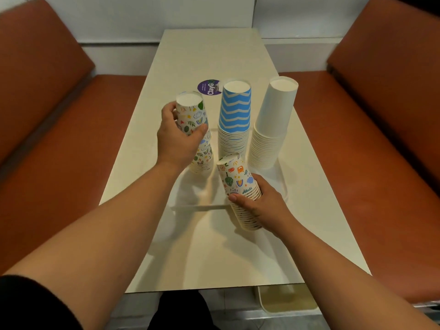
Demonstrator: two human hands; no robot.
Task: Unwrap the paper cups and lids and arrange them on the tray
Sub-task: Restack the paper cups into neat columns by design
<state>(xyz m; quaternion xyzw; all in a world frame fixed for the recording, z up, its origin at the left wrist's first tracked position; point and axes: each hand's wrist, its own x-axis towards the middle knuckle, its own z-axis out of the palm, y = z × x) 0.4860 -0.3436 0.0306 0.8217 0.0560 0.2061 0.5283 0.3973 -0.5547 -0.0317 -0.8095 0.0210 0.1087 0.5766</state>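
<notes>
A white tray (202, 207) lies on the cream table. On it stand upside-down stacks of paper cups: a blue zigzag stack (234, 117) in the middle and a plain white stack (271, 125) to its right. My left hand (177, 136) grips the top of a doodle-print stack (191, 115) standing at the tray's left. My right hand (259, 203) holds a second doodle-print stack (238, 184), tilted, its lower end over the tray's front edge. No lids or wrapping show.
A round purple sticker (207, 88) sits on the table (209, 51) behind the stacks. Brown padded benches flank the table, one on the left (47, 139) and one on the right (369, 139). A white wall closes the far end.
</notes>
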